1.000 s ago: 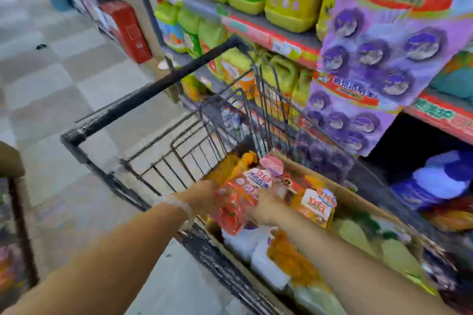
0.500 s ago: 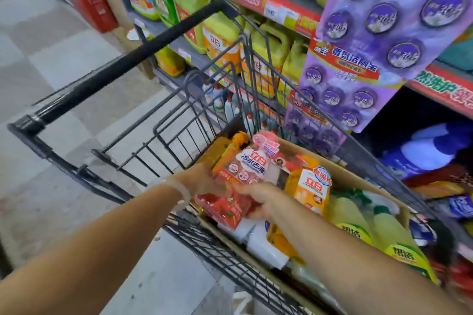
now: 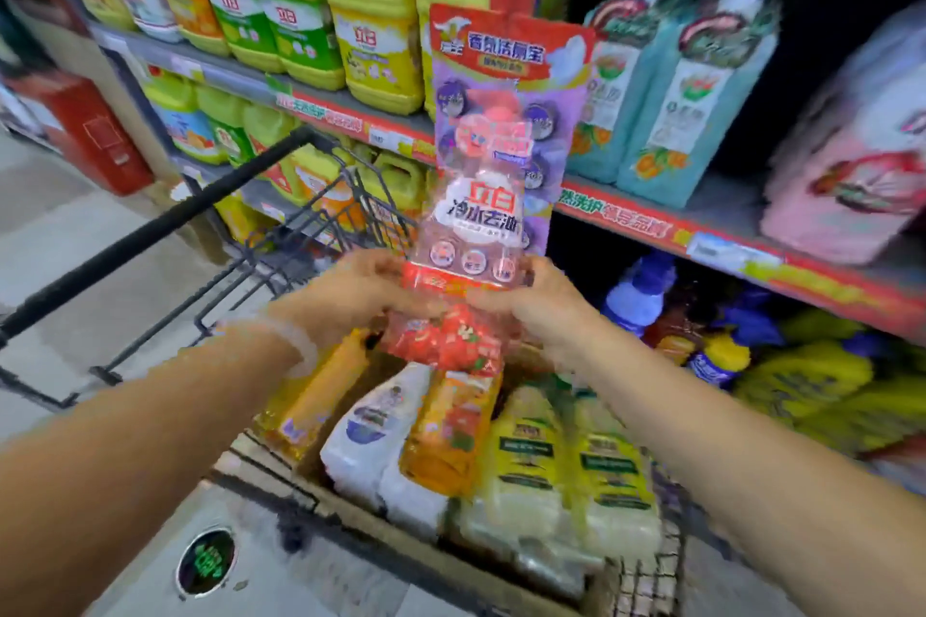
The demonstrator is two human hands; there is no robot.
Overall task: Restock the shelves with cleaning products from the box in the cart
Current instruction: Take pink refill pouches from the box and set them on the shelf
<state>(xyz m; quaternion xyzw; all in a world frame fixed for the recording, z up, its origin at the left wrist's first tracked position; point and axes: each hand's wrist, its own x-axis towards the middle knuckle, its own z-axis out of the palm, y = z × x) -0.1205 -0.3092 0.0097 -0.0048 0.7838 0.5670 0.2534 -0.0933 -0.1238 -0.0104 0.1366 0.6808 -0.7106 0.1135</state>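
Note:
I hold a pink and red detergent refill pouch [image 3: 476, 215] upright above the cart. My left hand [image 3: 345, 291] grips its lower left side and my right hand [image 3: 536, 306] grips its lower right side. Below them the cardboard box [image 3: 416, 551] in the black wire cart [image 3: 280, 215] holds several more pouches and bottles: orange, white and pale yellow. The shelves [image 3: 701, 226] stand right behind the pouch, with yellow jugs [image 3: 371, 30] at upper left and teal pump bottles [image 3: 686, 80] at upper right.
A purple hanging strip of toilet cleaner blocks [image 3: 511, 55] dangles from the shelf post right behind the pouch. Pink packs [image 3: 852, 155] sit at the far right. The lower shelf holds blue and yellow bottles [image 3: 721, 356]. A red cabinet [image 3: 85, 135] stands at the left on the tiled floor.
Both hands have lifted the pink pouch out of the box and up in front of the shelves, turning it upright. The view has swung up toward the shelves.

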